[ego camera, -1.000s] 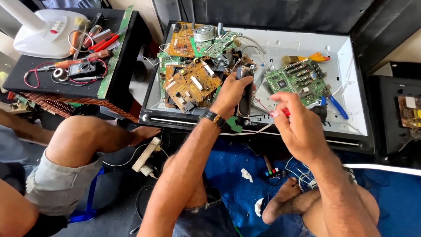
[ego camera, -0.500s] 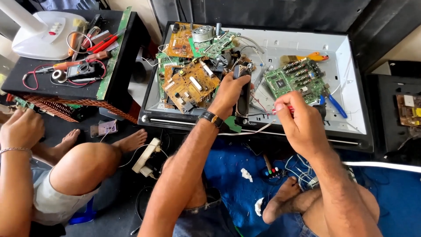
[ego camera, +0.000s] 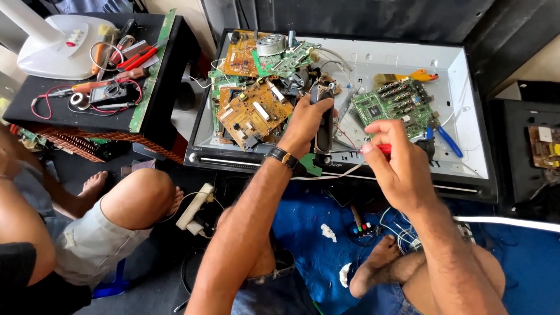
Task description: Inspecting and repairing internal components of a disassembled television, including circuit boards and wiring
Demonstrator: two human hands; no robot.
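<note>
The left hand point(ego camera: 306, 119) grips a long black speaker point(ego camera: 324, 125) and holds it upright. The right hand point(ego camera: 392, 160) pinches a red-handled screwdriver point(ego camera: 356, 150), whose tip touches the speaker's lower end. Just beyond this hand lies a green circuit board point(ego camera: 394, 106).

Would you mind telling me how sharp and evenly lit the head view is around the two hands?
Head view: daylight falls brightly on the white panel tray, with no harsh glare; the left hand on the black speaker and the right hand with its red-handled screwdriver look sharp; the floor below lies in shadow.
</note>
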